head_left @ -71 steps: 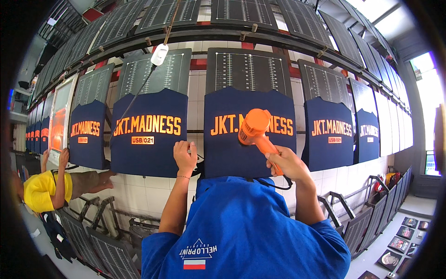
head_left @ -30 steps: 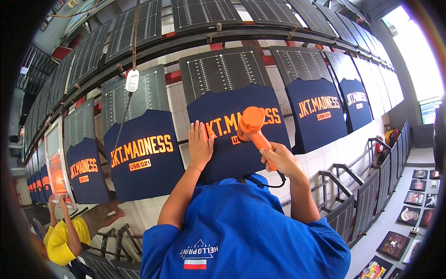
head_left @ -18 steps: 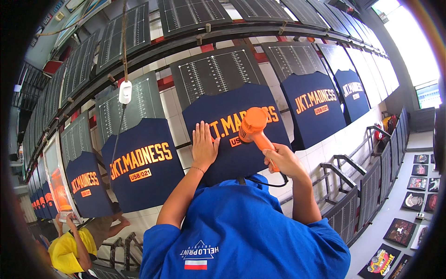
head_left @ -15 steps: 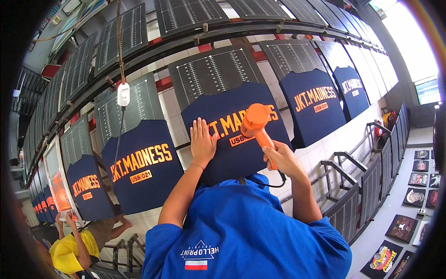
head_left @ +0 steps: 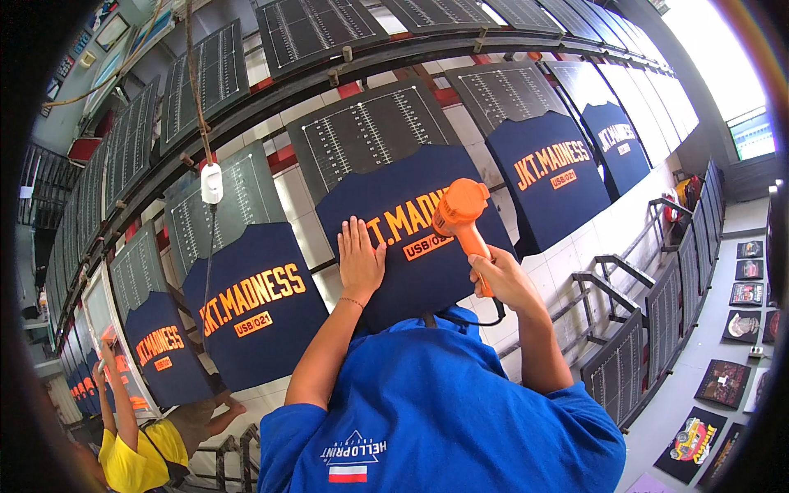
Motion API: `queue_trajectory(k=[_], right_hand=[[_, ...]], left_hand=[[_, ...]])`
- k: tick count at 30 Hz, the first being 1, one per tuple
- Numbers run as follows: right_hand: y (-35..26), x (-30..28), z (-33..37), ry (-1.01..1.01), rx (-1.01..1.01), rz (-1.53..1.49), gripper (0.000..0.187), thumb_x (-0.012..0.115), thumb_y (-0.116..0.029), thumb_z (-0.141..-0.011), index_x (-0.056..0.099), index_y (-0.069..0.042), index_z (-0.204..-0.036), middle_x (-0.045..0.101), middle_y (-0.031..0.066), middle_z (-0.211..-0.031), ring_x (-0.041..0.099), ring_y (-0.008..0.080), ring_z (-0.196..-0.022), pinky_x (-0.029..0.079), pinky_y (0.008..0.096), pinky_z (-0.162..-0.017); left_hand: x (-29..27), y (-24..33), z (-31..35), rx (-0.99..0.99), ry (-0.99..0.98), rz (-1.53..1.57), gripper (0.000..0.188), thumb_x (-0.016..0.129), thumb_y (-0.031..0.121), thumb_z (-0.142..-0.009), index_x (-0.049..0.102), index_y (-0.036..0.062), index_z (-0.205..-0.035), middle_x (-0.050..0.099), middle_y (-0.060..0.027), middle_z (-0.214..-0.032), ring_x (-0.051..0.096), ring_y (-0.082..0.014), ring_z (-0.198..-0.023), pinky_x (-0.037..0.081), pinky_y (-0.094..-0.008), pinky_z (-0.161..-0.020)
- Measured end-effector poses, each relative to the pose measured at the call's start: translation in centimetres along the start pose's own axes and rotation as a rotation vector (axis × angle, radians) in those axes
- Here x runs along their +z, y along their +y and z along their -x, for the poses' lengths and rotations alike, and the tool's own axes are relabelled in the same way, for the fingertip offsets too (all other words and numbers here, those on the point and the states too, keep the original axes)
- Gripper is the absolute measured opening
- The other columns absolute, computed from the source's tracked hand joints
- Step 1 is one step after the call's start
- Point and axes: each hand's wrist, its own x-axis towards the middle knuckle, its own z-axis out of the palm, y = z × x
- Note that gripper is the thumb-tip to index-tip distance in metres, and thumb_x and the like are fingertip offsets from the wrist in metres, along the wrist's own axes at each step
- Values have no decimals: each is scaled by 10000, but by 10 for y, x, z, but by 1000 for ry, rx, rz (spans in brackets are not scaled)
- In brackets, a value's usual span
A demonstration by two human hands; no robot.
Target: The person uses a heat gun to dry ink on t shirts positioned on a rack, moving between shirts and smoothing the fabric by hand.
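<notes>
A navy shirt [head_left: 411,271] with orange lettering is stretched flat on a dark gridded board [head_left: 362,140] in front of me. My left hand [head_left: 360,259] lies flat and open on it, fingers spread, just left of the lettering. My right hand [head_left: 501,279] is closed around the handle of an orange heat gun [head_left: 459,209]. The gun's head points at the right end of the orange print, close to the cloth. A black cord [head_left: 472,319] hangs from the handle.
More navy shirts on boards sit to the left [head_left: 255,304] and right [head_left: 551,177] in a long row. A white switch [head_left: 212,182] hangs on a cord. A person in yellow [head_left: 131,444] works lower left. Metal racks [head_left: 649,312] and printed pictures [head_left: 723,382] are at right.
My left hand has slid up from the shirt's lower edge to lie flat beside the print. The heat gun stays on the lettering. The view has tilted and shifted right.
</notes>
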Motion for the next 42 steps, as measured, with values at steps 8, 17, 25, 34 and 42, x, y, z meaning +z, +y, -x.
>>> queue_trajectory(k=[8, 17, 25, 34, 42], right_hand=[[1, -7, 4, 12, 19, -6, 273, 572, -252, -983, 581, 16, -1032, 577, 41, -746, 564, 97, -551, 474, 250, -507], [6, -19, 8, 16, 28, 0, 259, 578, -255, -981, 596, 3, -977, 587, 30, -737, 556, 89, -544, 484, 255, -504], [10, -20, 13, 42, 1, -45, 269, 572, -259, -983, 568, 9, -1010, 566, 36, -751, 555, 94, -558, 472, 252, -510], [20, -25, 17, 58, -4, -48, 264, 576, -263, -976, 588, 1, -981, 590, 36, -746, 566, 95, -553, 489, 250, -512], [26, -29, 15, 22, -3, -74, 275, 570, -268, -979, 573, 5, -1016, 589, 47, -751, 574, 107, -543, 483, 252, -504]], left_hand=[[-4, 7, 23, 33, -35, 42, 696, 478, 372, -1003, 291, -88, -1491, 262, -241, -1582, 185, -386, -1495, 164, -487, -1219], [-4, 3, 24, -7, -7, 53, 697, 491, 359, -994, 283, -73, -1499, 256, -236, -1585, 185, -387, -1494, 154, -493, -1221], [0, 4, 29, -81, -5, 26, 712, 492, 367, -993, 269, -78, -1502, 242, -245, -1589, 182, -398, -1492, 149, -502, -1220], [3, 4, 48, -122, 4, 52, 731, 508, 352, -990, 243, -92, -1505, 215, -257, -1594, 157, -408, -1496, 128, -508, -1221], [0, 10, 65, -106, -4, 68, 724, 485, 349, -995, 235, -106, -1500, 222, -275, -1582, 160, -416, -1493, 135, -513, -1219]])
